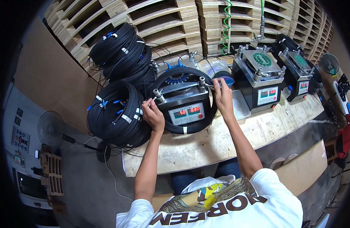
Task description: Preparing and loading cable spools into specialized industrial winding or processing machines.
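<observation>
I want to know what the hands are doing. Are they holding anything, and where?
Each hand grips a metal clamp knob on the black machine: left hand at its left knob, right hand near its right knob.

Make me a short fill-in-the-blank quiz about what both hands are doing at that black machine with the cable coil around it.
1. The left hand grips a metal knob at the machine's ____ front corner.
2. The machine under both hands shows ____ digits on its front panel.
3. A coil of ____ cable is looped around that machine.
4. The right hand reaches the knob on the machine's ____ side.

Missing words: left; red; black; right
</observation>
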Tool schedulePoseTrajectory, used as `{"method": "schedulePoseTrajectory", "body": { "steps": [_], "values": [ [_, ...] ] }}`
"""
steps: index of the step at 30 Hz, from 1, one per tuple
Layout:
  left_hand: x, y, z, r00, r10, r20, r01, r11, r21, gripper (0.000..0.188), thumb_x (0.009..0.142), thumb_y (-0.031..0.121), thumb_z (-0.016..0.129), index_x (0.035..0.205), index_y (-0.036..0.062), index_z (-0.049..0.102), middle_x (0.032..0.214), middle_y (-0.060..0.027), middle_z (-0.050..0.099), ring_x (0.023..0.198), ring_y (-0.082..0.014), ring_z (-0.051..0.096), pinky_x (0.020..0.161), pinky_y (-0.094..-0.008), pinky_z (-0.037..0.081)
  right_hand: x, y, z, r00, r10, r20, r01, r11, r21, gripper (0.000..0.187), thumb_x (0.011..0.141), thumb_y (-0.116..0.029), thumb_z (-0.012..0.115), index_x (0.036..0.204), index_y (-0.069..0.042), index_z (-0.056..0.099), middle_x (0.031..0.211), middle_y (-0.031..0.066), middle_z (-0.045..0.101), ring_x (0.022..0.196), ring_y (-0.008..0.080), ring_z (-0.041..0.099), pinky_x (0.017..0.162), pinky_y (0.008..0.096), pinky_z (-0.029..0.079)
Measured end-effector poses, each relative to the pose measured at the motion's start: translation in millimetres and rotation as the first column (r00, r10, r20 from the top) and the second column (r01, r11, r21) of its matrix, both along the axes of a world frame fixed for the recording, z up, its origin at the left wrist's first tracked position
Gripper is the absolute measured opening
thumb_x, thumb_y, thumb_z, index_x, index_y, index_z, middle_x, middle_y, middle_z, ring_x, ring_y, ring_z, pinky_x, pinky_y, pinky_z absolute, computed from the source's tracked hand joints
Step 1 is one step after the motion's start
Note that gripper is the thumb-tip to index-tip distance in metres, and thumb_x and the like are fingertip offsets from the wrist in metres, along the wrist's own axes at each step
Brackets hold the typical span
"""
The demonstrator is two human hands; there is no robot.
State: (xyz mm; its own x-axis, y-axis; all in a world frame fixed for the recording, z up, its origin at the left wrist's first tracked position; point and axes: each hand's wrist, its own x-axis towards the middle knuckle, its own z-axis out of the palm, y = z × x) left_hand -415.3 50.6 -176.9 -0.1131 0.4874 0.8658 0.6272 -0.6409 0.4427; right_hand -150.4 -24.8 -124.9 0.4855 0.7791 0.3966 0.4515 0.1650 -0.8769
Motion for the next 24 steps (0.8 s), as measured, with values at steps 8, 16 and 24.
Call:
{"method": "schedulePoseTrajectory", "body": {
  "steps": [8,16,24],
  "values": [
    [0,2,0,1.0,0.004,-0.009,-0.003,0.999,0.038,0.017,0.102,0.011,0.051,0.106,-0.0043,0.056,0.094,-0.0214,0.061,0.086,-0.0374,0.06,0.081,-0.0432,0.047,-7,0,-4,0.991,0.127,0.03,-0.13,0.965,0.226,0.016,0.094,-0.009,0.065,0.1,0.004,0.058,0.077,0.0166,0.063,0.062,0.0164,0.052,0.058,0.0317,0.044],
    [-2,-1,0,1.0,-0.006,0.01,0.005,1.0,0.029,0.016,0.101,0.011,0.051,0.106,-0.0041,0.056,0.095,-0.0208,0.062,0.087,-0.0371,0.06,0.082,-0.0431,0.047,-7,-17,4,0.993,0.122,-0.003,-0.121,0.988,0.096,0.02,0.092,-0.011,0.071,0.101,0.004,0.061,0.067,0.0025,0.061,0.063,0.0043,0.052,0.054,0.0217,0.04],
    [2,-5,3,1.0,0.004,0.023,-0.003,1.0,-0.015,0.016,0.102,0.011,0.052,0.106,-0.0037,0.057,0.097,-0.0213,0.063,0.09,-0.0377,0.062,0.08,-0.0425,0.049,-17,-11,-16,0.998,0.026,-0.05,-0.015,0.978,0.207,0.021,0.095,-0.012,0.068,0.105,0.001,0.055,0.065,0.0052,0.061,0.054,0.0087,0.051,0.049,0.026,0.04]
  ]
}}
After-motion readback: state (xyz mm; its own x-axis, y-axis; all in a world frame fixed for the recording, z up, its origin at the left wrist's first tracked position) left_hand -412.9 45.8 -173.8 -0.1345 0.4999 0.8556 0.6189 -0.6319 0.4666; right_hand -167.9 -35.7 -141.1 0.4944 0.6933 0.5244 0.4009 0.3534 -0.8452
